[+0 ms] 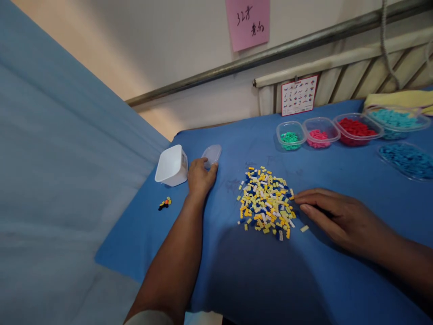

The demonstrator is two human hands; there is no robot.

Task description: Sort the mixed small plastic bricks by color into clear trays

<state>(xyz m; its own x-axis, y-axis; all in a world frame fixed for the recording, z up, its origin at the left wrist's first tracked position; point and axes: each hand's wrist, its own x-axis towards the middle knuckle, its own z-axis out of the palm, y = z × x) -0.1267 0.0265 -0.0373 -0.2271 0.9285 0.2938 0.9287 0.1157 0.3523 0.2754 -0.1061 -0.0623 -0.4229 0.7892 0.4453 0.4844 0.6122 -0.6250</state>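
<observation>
Desk [243,284]: blue top, faint dark smudges just beyond the brick pile [267,203]. Pile sits mid-surface, loose and flat: yellow, pale yellow, white, dark blue. One pale yellow brick [304,229] apart from it, near the right hand [295,200].

Right hand: fingers nearly closed toward thumb, tips touching the pile's right edge at an orange-yellow brick [291,197]. Can't tell if it's pinched.

Left hand [209,163]: partly open, thumb and index apart, touching the rim of a small clear tub [212,155]. White tub [170,164] just left of that hand; small cluster of black, orange and yellow bricks [165,203] on the desk nearer the camera.

Far right: clear tubs in a row, green bricks [289,140], pink bricks [318,138], red bricks [356,127], light blue bricks [395,118]. Container of darker blue bricks [407,160] in front. Yellow cloth [399,99] behind.

Room: pale blue curtain [67,135] down the left, pale wall [169,40] behind, metal rail [237,66] slanting across it. Pink note [248,22] above, handwritten. Cream slatted panel [355,79] lower right, printed card [299,95] clipped there, grey cord [384,40] hanging.
</observation>
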